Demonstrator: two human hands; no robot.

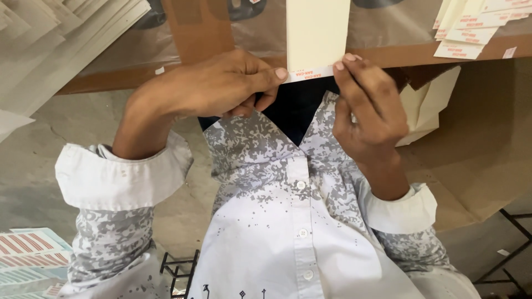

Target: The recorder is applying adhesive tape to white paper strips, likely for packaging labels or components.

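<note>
Brown cardboard-covered surface across the top of the view, grey concrete floor below on the left. Lying on that surface and overhanging its near edge: a cream paper sheet with a white adhesive strip, printed in red, along its near end. Left hand clenched on the strip's left end, thumb tip pressed on top and fingers curled beneath. Right hand pinching the strip's right end between thumb and forefinger. Both hands touching the sheet at its lower corners, held just above the grey-patterned white shirt.

Judged step: handling the tape strip at the sheet's edge, either pressing it down or starting to peel its liner; not possible to tell which. Next move, by that reading, calls for a firm pinch and even tension across the strip.

Elsewhere: similar taped cream sheets fanned out at upper right, a stack of plain white sheets at upper left, red and teal striped printed sheets at lower left, a black metal frame near the floor.
</note>
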